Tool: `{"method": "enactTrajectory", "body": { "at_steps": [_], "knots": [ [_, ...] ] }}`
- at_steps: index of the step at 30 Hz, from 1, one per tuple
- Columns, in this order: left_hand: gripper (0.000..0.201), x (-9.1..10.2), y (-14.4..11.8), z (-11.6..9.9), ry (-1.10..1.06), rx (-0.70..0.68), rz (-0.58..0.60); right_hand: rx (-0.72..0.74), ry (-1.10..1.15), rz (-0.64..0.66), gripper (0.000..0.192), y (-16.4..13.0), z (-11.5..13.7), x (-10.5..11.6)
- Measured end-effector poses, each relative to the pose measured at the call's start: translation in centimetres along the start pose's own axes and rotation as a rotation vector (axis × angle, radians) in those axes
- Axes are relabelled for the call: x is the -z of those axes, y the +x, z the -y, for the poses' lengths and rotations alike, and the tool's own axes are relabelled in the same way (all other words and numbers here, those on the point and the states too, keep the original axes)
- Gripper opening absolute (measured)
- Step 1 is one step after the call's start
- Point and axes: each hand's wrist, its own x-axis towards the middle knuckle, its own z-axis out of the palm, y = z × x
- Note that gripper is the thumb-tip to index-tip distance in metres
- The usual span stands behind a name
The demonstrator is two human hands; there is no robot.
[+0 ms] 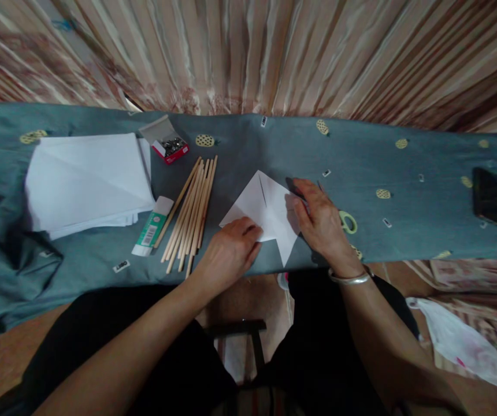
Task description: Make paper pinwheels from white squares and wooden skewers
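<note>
Left grip [231, 248] lies flat, fingers spread on the near left corner of the folded paper [266, 211], holding nothing. Right grip [318, 216] presses its fingers on the paper's right edge, also flat and unclosed. That paper sits mid-bench [404, 173], near its front edge. From the left: paper stack [88, 179], staple box [168, 144], glue stick [153, 225], wooden sticks [192, 208], then scissors [347, 221] under the right hand, phone [488, 195] far right.

striped curtain [274, 52], teal-clothed table [426, 190], dim light
</note>
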Motion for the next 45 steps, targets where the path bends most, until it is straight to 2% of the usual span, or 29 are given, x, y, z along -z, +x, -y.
{"method": "enactTrajectory", "body": {
  "at_steps": [5,11,13,16,19,24,32,38,45],
  "knots": [
    [0.019,0.6,-0.2,0.9,0.022,-0.052,-0.084,-0.003,-0.081,-0.002,0.038,-0.4,-0.5,0.3],
    [0.027,2.0,-0.2,2.8,0.109,-0.049,-0.156,-0.112,-0.083,0.044,0.033,-3.3,0.1,2.0],
    [0.031,2.4,-0.3,2.9,0.123,-0.033,-0.194,-0.108,-0.106,0.045,0.028,-4.1,0.6,2.4],
    [0.038,2.3,-0.7,1.9,0.102,-0.069,-0.247,-0.064,-0.137,0.022,0.024,-4.7,1.0,2.6],
    [0.025,1.3,-1.4,0.2,0.09,-0.185,-0.184,-0.005,-0.095,0.022,0.022,-4.8,1.4,2.6],
    [0.018,-0.3,-1.7,-1.4,0.164,-0.239,-0.048,0.046,0.021,0.105,0.024,-5.3,2.0,2.2],
    [0.014,0.4,-2.1,0.2,0.259,-0.273,-0.11,-0.102,0.106,0.192,0.022,-5.6,2.4,2.6],
    [0.019,0.2,-2.0,-0.4,0.196,-0.255,-0.09,-0.202,0.206,0.262,0.023,-5.4,2.4,2.9],
    [0.012,-0.4,-1.5,-0.7,0.229,-0.273,-0.107,-0.369,0.505,0.307,0.023,-5.8,1.9,2.0]
  ]
}}
